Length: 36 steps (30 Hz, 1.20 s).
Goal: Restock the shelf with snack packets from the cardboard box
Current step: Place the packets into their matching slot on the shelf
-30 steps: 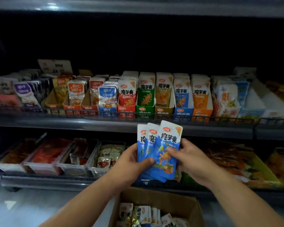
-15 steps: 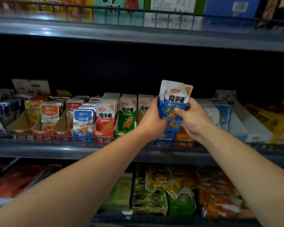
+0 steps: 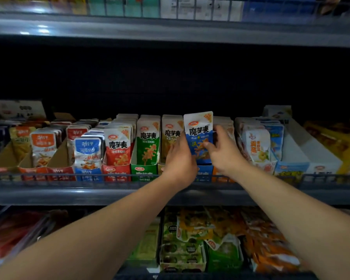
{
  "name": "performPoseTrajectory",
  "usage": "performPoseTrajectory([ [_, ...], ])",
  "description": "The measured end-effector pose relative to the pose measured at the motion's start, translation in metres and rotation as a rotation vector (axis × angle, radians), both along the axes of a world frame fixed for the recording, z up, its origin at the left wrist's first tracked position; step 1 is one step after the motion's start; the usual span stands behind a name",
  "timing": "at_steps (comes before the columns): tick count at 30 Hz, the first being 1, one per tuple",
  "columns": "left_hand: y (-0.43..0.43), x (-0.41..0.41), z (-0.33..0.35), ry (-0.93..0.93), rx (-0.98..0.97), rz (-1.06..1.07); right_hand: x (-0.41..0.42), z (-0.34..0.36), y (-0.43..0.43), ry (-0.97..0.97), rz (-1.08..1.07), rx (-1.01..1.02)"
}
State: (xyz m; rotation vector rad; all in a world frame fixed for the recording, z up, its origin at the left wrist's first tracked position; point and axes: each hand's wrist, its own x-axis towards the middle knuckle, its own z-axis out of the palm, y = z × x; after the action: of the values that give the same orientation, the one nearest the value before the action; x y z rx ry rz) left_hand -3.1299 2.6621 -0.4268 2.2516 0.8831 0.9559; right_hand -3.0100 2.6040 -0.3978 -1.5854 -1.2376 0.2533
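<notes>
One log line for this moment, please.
stage: placing | blue packets: upright, at blue tray | left hand: grips packets | right hand: pinches packets | cardboard box: out of view

Glossy plastic snack packets (image 3: 198, 136), cardboard display trays (image 3: 143, 168), metal wire shelf rail (image 3: 49, 175).

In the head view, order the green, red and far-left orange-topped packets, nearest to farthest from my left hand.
1. Green packet, just left of the left hand.
2. Red packet, one row further left.
3. Orange-topped packet, far left.
</notes>
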Motion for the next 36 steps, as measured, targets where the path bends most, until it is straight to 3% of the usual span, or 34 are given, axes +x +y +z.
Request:
performPoseTrajectory([
  [8,0.005,-0.003,0.000,0.200,0.322,0.168,0.000,-0.004,-0.003,-0.174,0.049,0.026],
  [13,0.007,-0.005,0.003,0.328,0.402,0.248,0.011,-0.006,-0.006,-0.514,-0.179,-0.120],
  [18,0.009,-0.010,0.005,0.348,0.340,0.211,0.022,-0.001,-0.004,-0.341,-0.031,-0.135],
  [27,0.020,-0.014,0.005,0.171,0.102,0.029,0.026,0.001,0.003,-0.314,-0.018,-0.061],
  [36,0.027,-0.012,0.005,0.215,0.036,-0.009,0.025,0.011,-0.010,-0.231,0.048,-0.110],
])
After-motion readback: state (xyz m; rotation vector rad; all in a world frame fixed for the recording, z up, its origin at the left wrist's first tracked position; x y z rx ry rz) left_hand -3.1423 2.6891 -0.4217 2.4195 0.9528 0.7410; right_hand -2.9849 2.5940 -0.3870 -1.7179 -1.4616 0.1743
